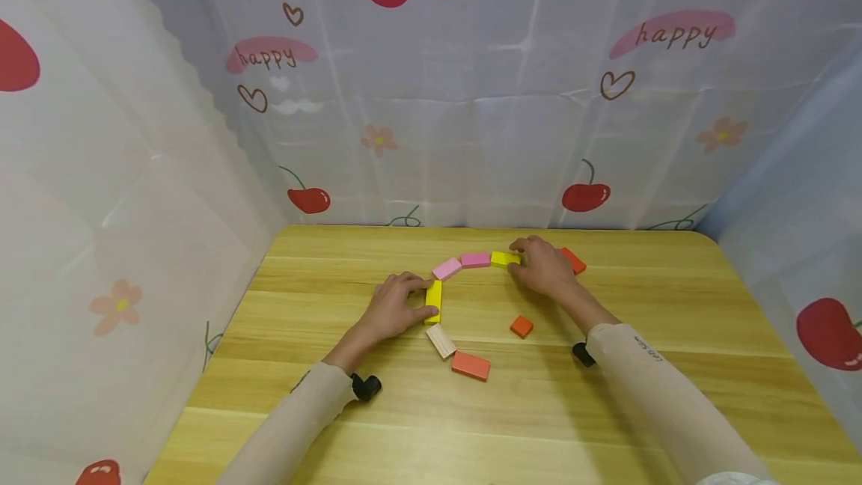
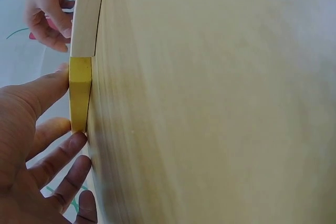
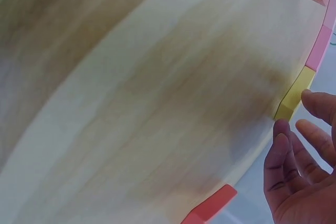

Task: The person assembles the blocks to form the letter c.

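Observation:
My left hand [image 1: 393, 307] grips a yellow block [image 1: 434, 301] lying flat on the left of a curved row, thumb at its near end and fingers at its far end. In the left wrist view that yellow block [image 2: 80, 90] meets a plain wooden block [image 2: 88, 17]. At the back of the row my right hand [image 1: 544, 266] pinches another yellow block [image 1: 503, 259] near its right end; in the right wrist view its fingertips [image 3: 282, 128] are right at the end of that block [image 3: 296, 93]. Two pink blocks [image 1: 475, 260] run between the yellow ones.
The plain block [image 1: 441, 340] and an orange-red block [image 1: 471, 366] continue the curve toward me. A small orange block [image 1: 521, 326] lies inside it, and a red-orange block [image 1: 572, 260] beyond my right hand. A printed curtain [image 1: 465, 163] hangs behind the wooden table [image 1: 377, 440].

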Motion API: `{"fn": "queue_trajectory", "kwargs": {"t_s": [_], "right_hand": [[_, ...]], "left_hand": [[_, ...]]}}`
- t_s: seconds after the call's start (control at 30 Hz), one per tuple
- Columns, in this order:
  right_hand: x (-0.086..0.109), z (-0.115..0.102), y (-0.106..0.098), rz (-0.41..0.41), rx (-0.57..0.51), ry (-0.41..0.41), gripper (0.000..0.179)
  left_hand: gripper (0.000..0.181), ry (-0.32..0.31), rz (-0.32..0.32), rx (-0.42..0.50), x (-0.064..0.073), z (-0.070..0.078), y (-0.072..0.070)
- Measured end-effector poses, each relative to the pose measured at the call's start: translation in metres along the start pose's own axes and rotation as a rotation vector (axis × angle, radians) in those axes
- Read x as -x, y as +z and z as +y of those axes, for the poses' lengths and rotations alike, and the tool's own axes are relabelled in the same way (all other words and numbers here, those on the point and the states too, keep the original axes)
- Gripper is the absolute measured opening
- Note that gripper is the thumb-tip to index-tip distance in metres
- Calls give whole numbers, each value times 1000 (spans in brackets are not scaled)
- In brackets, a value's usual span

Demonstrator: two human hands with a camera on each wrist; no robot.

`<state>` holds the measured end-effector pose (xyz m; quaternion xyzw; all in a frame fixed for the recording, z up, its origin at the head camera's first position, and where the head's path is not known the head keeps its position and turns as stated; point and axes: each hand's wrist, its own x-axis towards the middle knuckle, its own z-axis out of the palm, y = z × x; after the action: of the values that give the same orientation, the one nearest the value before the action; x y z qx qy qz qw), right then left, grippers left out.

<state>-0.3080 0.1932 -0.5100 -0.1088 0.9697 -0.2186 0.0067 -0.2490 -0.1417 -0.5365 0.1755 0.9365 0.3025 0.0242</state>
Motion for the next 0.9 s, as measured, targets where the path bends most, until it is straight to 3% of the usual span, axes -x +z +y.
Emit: {"fn": "queue_trajectory", "kwargs": {"t_s": [0.33,0.9], "right_hand": [[5,8,-8,10,-46,25,45],[23,64,-35,91,5,206,49]], "left_hand": [[59,-2,-9,-1,-1,0,1],[59,4,-2,1,0,1,-1]]}}
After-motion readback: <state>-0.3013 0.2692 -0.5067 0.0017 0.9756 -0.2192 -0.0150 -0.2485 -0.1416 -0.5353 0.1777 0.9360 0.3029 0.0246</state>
